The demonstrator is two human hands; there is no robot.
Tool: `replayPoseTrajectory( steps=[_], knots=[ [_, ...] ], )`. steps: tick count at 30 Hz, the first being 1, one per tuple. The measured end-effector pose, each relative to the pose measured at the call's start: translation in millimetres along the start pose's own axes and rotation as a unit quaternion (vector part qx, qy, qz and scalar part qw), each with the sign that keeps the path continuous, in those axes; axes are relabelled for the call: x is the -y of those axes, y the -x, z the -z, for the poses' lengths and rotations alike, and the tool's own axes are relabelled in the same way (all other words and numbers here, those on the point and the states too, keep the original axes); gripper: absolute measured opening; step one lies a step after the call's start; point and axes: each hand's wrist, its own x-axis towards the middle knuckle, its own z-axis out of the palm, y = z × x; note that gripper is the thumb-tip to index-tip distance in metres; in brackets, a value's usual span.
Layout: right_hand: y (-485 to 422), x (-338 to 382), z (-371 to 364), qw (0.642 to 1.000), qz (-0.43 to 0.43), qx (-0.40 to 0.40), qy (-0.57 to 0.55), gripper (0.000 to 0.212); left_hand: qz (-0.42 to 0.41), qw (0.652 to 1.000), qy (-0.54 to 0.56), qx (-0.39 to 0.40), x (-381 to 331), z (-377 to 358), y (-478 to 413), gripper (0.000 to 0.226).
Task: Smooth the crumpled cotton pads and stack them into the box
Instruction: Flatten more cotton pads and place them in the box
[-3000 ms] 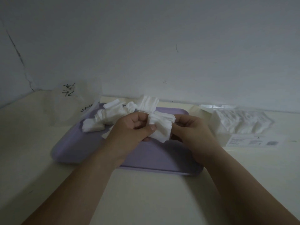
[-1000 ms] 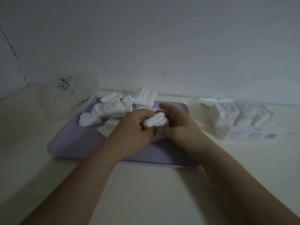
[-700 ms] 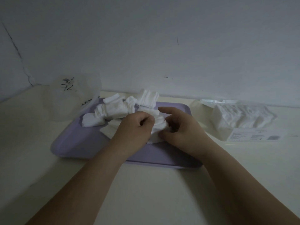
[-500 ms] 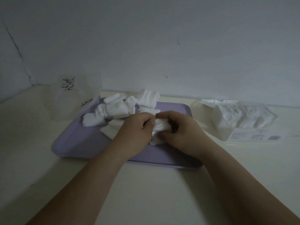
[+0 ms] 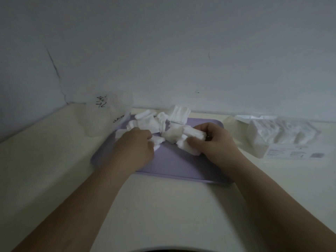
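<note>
The cotton pads [image 5: 145,123] are plain white, their creases showing as faint grey shading. The tray [image 5: 181,166] is a solid lilac with no pattern. The worktop [image 5: 163,206] is cream. The box [image 5: 258,146] is clear and its contents white; its label [image 5: 294,153] is white with small grey print. The translucent bag [image 5: 109,117] bears black handwritten marks. The wall [image 5: 181,51] is pale grey-blue, with a thin dark crack.

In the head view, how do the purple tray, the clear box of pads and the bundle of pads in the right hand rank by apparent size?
1. purple tray, largest
2. clear box
3. bundle of pads, gripped by the right hand, smallest

All three lie about equally far from the camera, so the order seems safe.
</note>
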Motion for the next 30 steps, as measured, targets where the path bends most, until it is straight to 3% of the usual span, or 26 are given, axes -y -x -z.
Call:
replayPoseTrajectory(
  steps=[4, 8, 12, 18, 23, 25, 30],
  knots=[
    [0.3, -1.5, -0.3, 1.000, -0.007, -0.025, 0.005, 0.019, -0.056, 0.998, 0.033, 0.019, -7.0, -10.5, 4.5, 0.030],
    [-1.0, -1.0, 1.0, 0.998, -0.010, -0.058, -0.027, 0.019, -0.062, 0.994, 0.077, 0.045, -24.3, -13.6, -2.9, 0.039],
    [-2.8, -4.1, 2.2, 0.997, -0.010, -0.070, -0.017, 0.019, -0.098, 0.994, 0.046, 0.035, -38.5, -16.0, -8.5, 0.026],
    [-6.1, -8.1, 1.8, 0.997, -0.017, -0.075, -0.025, 0.020, -0.054, 0.997, 0.049, -0.010, -48.4, -33.5, -12.6, 0.027],
    [-7.9, -8.7, -0.2, 0.996, -0.021, -0.078, -0.026, 0.017, 0.035, 0.981, 0.192, -0.001, -45.7, -29.4, -12.6, 0.027],
    [-7.9, -9.7, -0.1, 0.996, -0.023, -0.083, -0.038, 0.016, 0.014, 0.975, 0.223, -0.015, -43.9, -28.7, -10.2, 0.011],
    [-6.9, -11.2, -2.7, 0.995, -0.013, -0.094, -0.035, 0.017, -0.049, 0.983, 0.157, -0.075, -41.1, -30.2, 0.4, 0.008]
  ],
)
